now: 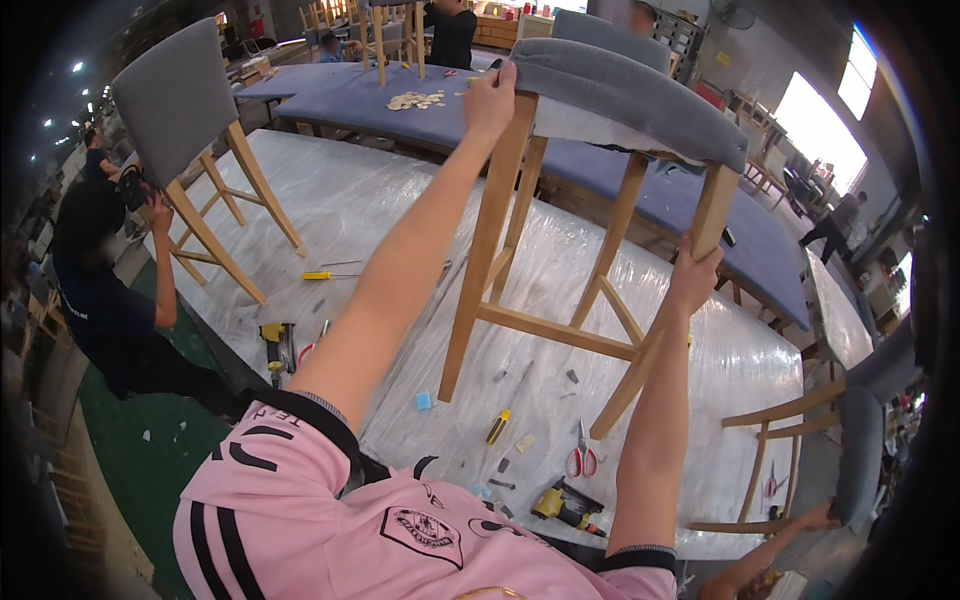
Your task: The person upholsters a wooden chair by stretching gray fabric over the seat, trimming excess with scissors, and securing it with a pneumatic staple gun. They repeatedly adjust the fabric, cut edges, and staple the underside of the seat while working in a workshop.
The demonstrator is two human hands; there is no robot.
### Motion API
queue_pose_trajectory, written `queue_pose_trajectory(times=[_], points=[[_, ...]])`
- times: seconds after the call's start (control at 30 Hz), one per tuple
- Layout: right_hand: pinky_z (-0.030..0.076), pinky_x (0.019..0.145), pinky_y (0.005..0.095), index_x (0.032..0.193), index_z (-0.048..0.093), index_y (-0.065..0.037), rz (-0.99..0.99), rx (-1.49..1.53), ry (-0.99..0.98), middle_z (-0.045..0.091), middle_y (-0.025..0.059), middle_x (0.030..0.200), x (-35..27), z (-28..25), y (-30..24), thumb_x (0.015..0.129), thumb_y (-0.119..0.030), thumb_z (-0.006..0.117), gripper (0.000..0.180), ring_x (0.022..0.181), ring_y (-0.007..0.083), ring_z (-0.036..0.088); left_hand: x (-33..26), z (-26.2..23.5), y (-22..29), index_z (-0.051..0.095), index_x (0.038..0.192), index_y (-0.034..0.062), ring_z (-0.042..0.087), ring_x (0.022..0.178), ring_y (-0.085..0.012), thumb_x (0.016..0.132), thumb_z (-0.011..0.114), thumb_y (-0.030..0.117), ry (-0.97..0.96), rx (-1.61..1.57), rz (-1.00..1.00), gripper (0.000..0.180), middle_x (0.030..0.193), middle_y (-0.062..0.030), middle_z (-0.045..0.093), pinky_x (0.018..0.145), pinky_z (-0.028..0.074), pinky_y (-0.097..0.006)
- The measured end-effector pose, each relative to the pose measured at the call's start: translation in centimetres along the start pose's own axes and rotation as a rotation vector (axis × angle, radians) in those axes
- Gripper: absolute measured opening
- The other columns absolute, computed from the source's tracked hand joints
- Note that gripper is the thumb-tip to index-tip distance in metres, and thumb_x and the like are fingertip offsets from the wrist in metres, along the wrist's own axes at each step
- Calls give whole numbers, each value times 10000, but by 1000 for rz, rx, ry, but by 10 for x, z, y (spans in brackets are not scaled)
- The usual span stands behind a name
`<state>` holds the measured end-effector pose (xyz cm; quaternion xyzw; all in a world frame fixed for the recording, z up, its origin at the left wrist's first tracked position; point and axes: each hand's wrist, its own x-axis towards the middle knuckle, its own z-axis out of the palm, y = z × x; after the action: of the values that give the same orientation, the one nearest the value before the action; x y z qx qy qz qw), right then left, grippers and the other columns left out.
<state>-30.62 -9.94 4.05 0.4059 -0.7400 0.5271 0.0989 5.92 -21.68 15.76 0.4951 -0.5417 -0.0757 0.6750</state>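
Both my arms reach forward to a tall bar chair (560,343) with grey upholstery and pale wooden legs, standing on the plastic-covered table. My left hand (490,102) is closed at the top of its left near leg, against the grey cushion (630,95). Lower down, my right hand (694,276) wraps round the right near leg. Below the cushion's edge some white lining and loose dark fabric show. Scissors with red handles (581,458), a yellow utility knife (497,427) and a yellow-and-black staple gun (567,506) lie between the chair and my body.
Another staple gun (278,350), a yellow-handled screwdriver (318,275) and a small blue block (423,401) lie leftward. Co-workers handle grey chairs on the left (175,100) and right (858,450). Beyond is a blue-topped table (340,95) with small wooden pieces (415,100).
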Motion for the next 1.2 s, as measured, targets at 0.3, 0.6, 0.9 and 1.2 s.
queue_pose_trajectory(times=[0.3, 0.6, 0.9, 1.2], points=[[536, 831, 553, 1200, 581, -79, -4, -32, 6, 731, 273, 995, 1, 4, -1, 899, -573, 702, 591, 968, 491, 698, -33, 13, 3, 486, 673, -64, 403, 573, -363, 1043, 544, 323, 276, -168, 122, 538, 556, -191, 457, 612, 337, -494], [525, 806, 569, 1207, 578, -100, -41, 38, 21, 726, 271, 1006, -5, -3, 12, 893, -567, 714, 578, 972, 499, 687, -42, 0, -3, 520, 711, -73, 495, 693, -271, 1028, 590, 297, 301, -233, 230, 492, 691, -172, 558, 691, 400, -441], [529, 737, 545, 1265, 547, -124, -37, 161, 2, 720, 254, 921, -34, -49, 20, 929, -412, 737, 482, 883, 495, 688, -41, -19, 87, 583, 1313, 101, 510, 1277, -350, 903, 750, 366, 190, 210, 797, 516, 1365, -174, 560, 1090, 367, -477], [504, 954, 320, 1321, 620, 2, 383, 843, -168, 654, 92, 1221, -189, -92, 149, 1002, -207, 667, 384, 1104, 156, 621, -49, 38, 178, 354, 1595, 178, 484, 1345, -371, 721, 856, 557, -670, 698, 1096, 1077, 1434, -169, 512, 1136, 368, -508]])
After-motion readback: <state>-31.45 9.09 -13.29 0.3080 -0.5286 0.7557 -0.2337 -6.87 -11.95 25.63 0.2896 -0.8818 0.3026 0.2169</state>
